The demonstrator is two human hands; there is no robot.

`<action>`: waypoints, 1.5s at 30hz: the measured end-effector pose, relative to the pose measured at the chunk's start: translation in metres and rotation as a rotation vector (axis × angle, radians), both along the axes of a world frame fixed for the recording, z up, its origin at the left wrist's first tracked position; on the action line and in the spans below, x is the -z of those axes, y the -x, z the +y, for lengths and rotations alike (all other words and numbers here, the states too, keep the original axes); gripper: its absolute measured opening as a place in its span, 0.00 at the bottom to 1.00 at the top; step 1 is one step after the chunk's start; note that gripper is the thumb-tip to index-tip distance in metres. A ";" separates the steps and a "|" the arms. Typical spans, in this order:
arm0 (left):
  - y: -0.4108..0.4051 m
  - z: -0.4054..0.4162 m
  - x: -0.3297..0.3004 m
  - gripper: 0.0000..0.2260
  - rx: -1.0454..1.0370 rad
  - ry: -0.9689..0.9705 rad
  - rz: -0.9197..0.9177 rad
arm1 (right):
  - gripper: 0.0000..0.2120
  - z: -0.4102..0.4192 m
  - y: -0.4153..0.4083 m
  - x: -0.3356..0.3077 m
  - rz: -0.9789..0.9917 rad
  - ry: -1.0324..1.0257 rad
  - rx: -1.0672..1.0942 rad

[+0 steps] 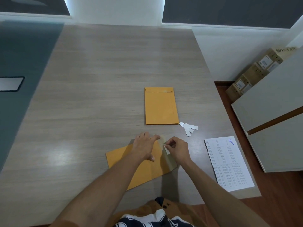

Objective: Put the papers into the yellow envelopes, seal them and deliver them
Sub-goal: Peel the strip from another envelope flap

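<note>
A yellow envelope (pixel 124 163) lies tilted on the table near me, its flap (pixel 168 159) open toward the right. My left hand (pixel 145 147) presses flat on the envelope near the flap. My right hand (pixel 177 149) pinches a white adhesive strip (pixel 166 149) that is partly peeled from the flap. A stack of yellow envelopes (pixel 160 106) with flaps folded down lies farther away at the table's middle. A printed white paper (pixel 229 163) rests at the table's right edge.
Several peeled white strips (pixel 188 127) lie just right of the envelope stack. The wood-grain table (pixel 98 79) stretches ahead. Cardboard boxes (pixel 255 72) stand on the floor by the right wall, next to a grey cabinet (pixel 275 115).
</note>
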State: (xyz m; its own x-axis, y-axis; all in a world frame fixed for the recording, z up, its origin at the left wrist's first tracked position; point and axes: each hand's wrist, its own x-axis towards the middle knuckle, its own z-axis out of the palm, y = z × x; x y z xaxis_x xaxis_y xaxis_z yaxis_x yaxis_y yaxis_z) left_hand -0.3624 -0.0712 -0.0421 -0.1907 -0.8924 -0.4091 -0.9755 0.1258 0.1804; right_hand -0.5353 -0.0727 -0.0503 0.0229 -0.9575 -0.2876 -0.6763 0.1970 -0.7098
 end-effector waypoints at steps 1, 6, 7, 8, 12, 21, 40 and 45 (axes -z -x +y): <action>0.000 0.000 0.000 0.44 0.001 -0.001 -0.001 | 0.05 0.001 0.001 -0.002 -0.019 0.009 0.024; 0.000 0.001 -0.004 0.45 -0.004 -0.014 -0.002 | 0.03 -0.009 0.015 -0.014 -0.128 0.006 0.315; 0.001 0.002 -0.005 0.45 -0.004 -0.017 -0.002 | 0.04 -0.015 0.019 -0.016 -0.156 -0.012 0.380; 0.001 0.003 -0.005 0.45 -0.003 -0.020 -0.003 | 0.05 -0.021 0.024 -0.018 -0.186 -0.029 0.446; 0.001 0.005 -0.009 0.45 0.016 -0.016 -0.018 | 0.08 -0.041 0.043 -0.021 -0.297 -0.058 0.603; 0.021 0.010 -0.031 0.31 0.116 0.067 -0.052 | 0.17 -0.014 0.092 -0.042 -0.166 -0.002 0.534; 0.254 0.032 -0.005 0.13 -0.781 -0.238 0.804 | 0.34 0.075 0.251 -0.013 0.474 -0.129 0.427; 0.271 0.014 0.006 0.16 -0.979 -0.312 0.869 | 0.35 0.075 0.255 -0.006 0.474 -0.117 0.420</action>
